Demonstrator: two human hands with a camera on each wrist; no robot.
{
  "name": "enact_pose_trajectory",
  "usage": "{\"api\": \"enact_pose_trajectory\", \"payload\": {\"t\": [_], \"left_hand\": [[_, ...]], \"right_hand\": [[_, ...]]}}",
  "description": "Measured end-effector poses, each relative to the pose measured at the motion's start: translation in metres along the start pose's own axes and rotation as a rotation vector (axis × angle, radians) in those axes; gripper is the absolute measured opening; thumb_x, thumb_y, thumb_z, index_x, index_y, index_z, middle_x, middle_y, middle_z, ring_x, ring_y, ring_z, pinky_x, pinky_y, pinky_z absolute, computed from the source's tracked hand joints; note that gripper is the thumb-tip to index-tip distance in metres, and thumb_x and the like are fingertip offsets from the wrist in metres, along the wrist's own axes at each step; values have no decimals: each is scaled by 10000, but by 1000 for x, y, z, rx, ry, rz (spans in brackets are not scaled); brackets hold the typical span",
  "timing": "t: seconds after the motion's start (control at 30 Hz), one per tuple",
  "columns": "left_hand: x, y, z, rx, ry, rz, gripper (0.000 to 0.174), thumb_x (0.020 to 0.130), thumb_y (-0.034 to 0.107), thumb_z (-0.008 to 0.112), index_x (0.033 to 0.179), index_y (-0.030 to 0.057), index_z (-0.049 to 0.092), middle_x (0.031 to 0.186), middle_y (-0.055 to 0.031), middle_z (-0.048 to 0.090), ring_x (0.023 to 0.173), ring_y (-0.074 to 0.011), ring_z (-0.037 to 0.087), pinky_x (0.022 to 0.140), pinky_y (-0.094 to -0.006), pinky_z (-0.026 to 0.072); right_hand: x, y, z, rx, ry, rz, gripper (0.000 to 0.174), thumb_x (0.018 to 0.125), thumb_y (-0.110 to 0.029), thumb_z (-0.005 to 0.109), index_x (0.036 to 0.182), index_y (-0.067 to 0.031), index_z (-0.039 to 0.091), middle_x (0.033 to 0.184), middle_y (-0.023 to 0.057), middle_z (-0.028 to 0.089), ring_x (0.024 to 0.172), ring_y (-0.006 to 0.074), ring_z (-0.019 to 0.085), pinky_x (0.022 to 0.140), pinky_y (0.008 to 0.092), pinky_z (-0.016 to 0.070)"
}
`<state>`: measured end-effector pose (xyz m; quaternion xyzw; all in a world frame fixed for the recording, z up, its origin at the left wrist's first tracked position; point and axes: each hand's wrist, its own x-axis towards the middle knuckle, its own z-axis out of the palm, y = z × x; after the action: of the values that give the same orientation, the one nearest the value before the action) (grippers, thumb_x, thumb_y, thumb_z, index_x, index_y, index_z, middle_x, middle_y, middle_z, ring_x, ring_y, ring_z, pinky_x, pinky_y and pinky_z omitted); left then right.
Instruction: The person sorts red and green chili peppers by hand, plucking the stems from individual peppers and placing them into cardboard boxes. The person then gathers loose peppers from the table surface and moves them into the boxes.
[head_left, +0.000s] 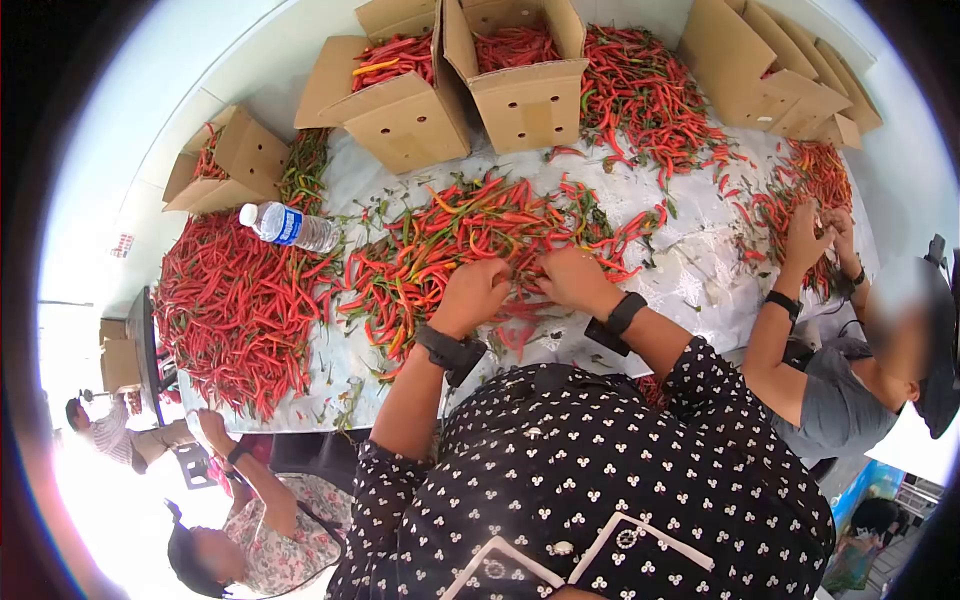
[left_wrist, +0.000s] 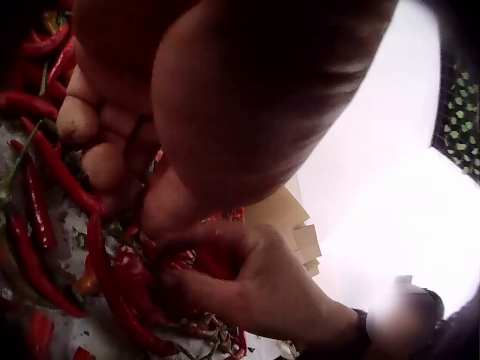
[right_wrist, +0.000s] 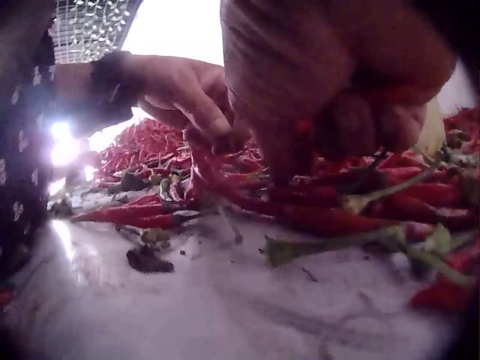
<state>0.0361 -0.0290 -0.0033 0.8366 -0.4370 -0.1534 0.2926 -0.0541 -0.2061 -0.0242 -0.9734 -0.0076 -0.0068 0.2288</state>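
Note:
Both hands work close together at the near edge of a heap of red chili peppers [head_left: 480, 225], some with green stems. My left hand [head_left: 475, 295] has curled fingers; in the right wrist view its thumb and finger pinch a red chili pepper [right_wrist: 201, 169]. My right hand [head_left: 580, 280] is a short way to the right, and in the right wrist view red chili shows between its curled fingers [right_wrist: 352, 124]. Blurred red chilies [head_left: 515, 330] show just below the two hands. Part of each grip is hidden by the fingers.
A large red chili heap [head_left: 240, 310] lies left, beside a water bottle [head_left: 290, 227]. Cardboard boxes [head_left: 410, 130] of chilies stand behind, with another heap [head_left: 645, 100]. A person [head_left: 840, 390] handles chilies at right; another person [head_left: 270, 530] sits at lower left.

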Motion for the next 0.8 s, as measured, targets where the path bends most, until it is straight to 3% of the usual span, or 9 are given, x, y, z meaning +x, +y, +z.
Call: {"api": "enact_pose_trajectory", "payload": {"t": [0.07,0.2,0.27,0.37,0.6,0.67,0.7,0.77,0.8], "left_hand": [[2,1,2,-66,31,-28,190,727,130,580,889,32,583,812,-157,607,767,-325,587,685,-378,463],[8,8,8,-29,86,85,180,734,121,575,897,45,595,821,-150,588,753,-331,581,681,-398,462],[10,13,9,156,97,121,111,753,145,552,831,80,597,774,-120,553,717,-320,574,626,-420,467],[11,18,6,197,106,186,85,762,154,549,784,78,578,748,-103,513,678,-306,570,568,-407,466],[18,32,-11,272,164,325,99,756,139,554,696,61,561,711,-105,521,606,-311,561,516,-393,457],[19,33,-11,158,342,238,110,745,149,574,672,67,568,703,-107,536,586,-308,558,513,-392,456],[18,30,-11,158,341,237,110,745,149,574,672,67,568,703,-107,536,586,-308,558,513,-392,456],[15,18,-13,228,399,36,116,729,181,600,721,68,577,790,-107,560,626,-305,573,538,-396,466],[12,19,-17,227,398,35,116,729,181,600,721,68,577,790,-107,560,626,-305,573,538,-396,466]], "right_hand": [[0,3,-6,23,-28,-14,236,684,-219,630,805,-21,589,727,164,607,706,354,595,614,448,480],[1,6,1,-95,-69,-80,231,678,-212,632,819,-33,598,732,163,607,728,349,594,635,446,478],[-1,2,-9,12,-22,-89,216,683,-204,623,821,-39,606,753,158,607,757,344,590,667,440,476],[-2,4,-27,67,51,-155,228,682,-197,628,829,-27,593,743,152,591,737,342,586,656,435,474],[-1,-5,-51,101,64,-80,207,681,-190,617,812,-29,615,775,173,604,762,342,582,690,433,465],[-1,-14,-52,304,15,84,176,682,-165,607,779,-18,601,752,170,593,738,334,577,667,407,460],[-3,-14,-50,305,15,84,176,682,-165,607,779,-18,601,752,170,593,738,334,577,667,407,460],[-7,-13,-47,913,-153,392,190,717,-180,594,812,-15,587,768,135,593,715,283,574,654,378,450],[-10,2,-34,913,-154,393,190,717,-180,594,812,-15,587,768,135,593,715,283,574,654,378,450]]}}
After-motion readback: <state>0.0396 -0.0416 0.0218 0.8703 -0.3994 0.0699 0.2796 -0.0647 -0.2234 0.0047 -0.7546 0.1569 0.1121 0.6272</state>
